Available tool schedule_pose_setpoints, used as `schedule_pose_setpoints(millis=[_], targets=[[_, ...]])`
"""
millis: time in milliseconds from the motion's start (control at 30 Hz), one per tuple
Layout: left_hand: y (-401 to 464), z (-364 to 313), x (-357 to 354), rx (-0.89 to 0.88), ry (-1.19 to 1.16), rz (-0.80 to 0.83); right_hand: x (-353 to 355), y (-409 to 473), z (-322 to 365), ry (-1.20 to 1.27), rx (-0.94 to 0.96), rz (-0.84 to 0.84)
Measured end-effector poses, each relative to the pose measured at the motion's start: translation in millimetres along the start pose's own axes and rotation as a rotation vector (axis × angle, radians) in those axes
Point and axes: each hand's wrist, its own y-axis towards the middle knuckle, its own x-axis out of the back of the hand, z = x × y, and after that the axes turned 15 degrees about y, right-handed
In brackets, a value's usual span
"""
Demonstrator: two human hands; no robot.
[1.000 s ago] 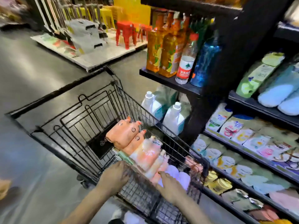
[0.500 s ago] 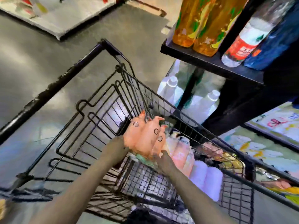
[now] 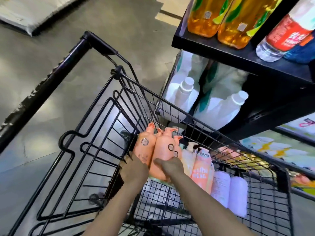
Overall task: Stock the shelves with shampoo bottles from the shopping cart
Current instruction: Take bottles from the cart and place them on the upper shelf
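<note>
Your left hand (image 3: 134, 169) and right hand (image 3: 170, 166) each grip a smooth peach plastic pump-top shampoo bottle (image 3: 144, 149) above the black wire shopping cart (image 3: 187, 120). Full bottles probably weigh a fair bit and slide; hold the bodies, not the pumps. The black metal shelf (image 3: 238, 53) beside you looks crowded.

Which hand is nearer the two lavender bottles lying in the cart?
Right. The right hand grips the peach bottles just left of the lavender bottles; the left hand sits farther left, beyond it.
</note>
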Motion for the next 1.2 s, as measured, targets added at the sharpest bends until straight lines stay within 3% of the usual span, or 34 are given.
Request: schedule_pose_setpoints(millis=[100, 233, 333, 567, 733, 967, 1200], targets=[[2.2, -3.8, 2.6, 0.000, 0.043, -0.020, 13.5, -7.4, -4.9, -0.248, 0.114, -0.124], [4.5, -15.3, -1.2, -0.010, -0.173, 0.004, 37.0, -17.5, -26.1, -0.313, 0.320, -0.107], [4.2, -19.8, -6.5, -0.015, -0.259, -0.014, 41.4, -13.3, -36.2, -0.236, 0.226, -0.022], [9.5, -13.1, -2.0, -0.017, -0.156, 0.051, 47.2, 2.8, -52.4, 0.132, 0.003, 0.155], [-13.7, 0.2, -7.2, -0.005, -0.650, 0.349, 82.8, -21.0, -53.2, 0.327, -0.032, 0.253], [-102.4, -28.8, -13.9, -0.314, -0.788, 0.401, 170.4, -48.8, -75.7, 0.305, 0.087, 0.202], [-195.6, -114.3, -4.9, -0.507, -0.706, 0.431, 294.5, -99.6, -102.6, 0.373, 0.243, 0.138]])
